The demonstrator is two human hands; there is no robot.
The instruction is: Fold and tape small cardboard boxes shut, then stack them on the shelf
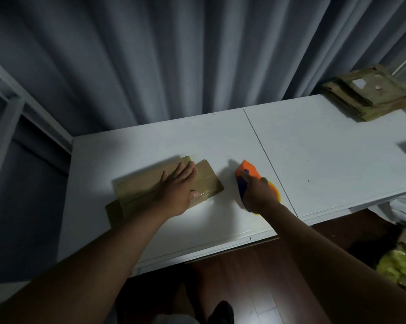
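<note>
A small brown cardboard box (pixel 136 187) lies on the white table (pixel 326 148), left of centre, with shiny clear tape across its top near the right end. My left hand (pixel 177 187) presses flat on the box with straight fingers. To its right, my right hand (pixel 259 195) grips an orange and blue tape dispenser (pixel 245 170) that rests on the table; the index finger lies along its top. A yellow tape roll (pixel 275 190) shows just behind that hand.
A stack of flattened cardboard boxes (pixel 370 92) sits at the table's far right corner. A white shelf frame (pixel 8 108) stands at the left, beside grey curtains. Yellow-green packaging (pixel 398 265) lies on the dark wood floor at the right.
</note>
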